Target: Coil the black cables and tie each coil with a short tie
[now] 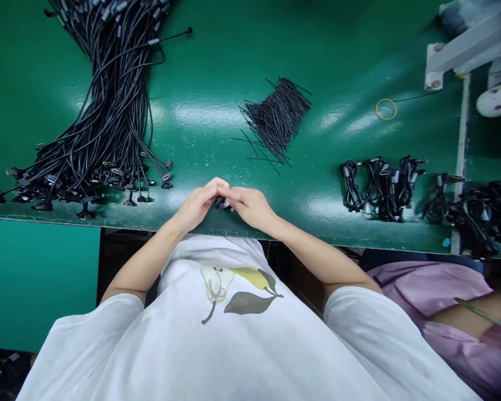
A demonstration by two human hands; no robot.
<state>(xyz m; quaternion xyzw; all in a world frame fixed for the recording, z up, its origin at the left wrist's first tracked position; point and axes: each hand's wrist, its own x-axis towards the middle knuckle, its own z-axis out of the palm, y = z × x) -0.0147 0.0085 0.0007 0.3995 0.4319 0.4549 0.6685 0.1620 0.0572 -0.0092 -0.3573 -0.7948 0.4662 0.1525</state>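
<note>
My left hand (200, 205) and my right hand (250, 205) meet at the front edge of the green table (209, 72). Fingers of both are bent and closed around a small dark bundle (222, 203), mostly hidden beneath them; it looks like a black cable with a pale part. Beyond my hands lies a pile of thin black ties (278, 120). To the left spreads a large heap of long black cables (117, 94), their connectors near the table's front edge.
Coiled black cables (388, 186) lie at the right, with more coils (476, 217) beyond a pale strip. A yellow ring (386, 109) and a white metal bracket (434, 67) are at the upper right. A person in a pink sleeve (434, 284) sits close on the right.
</note>
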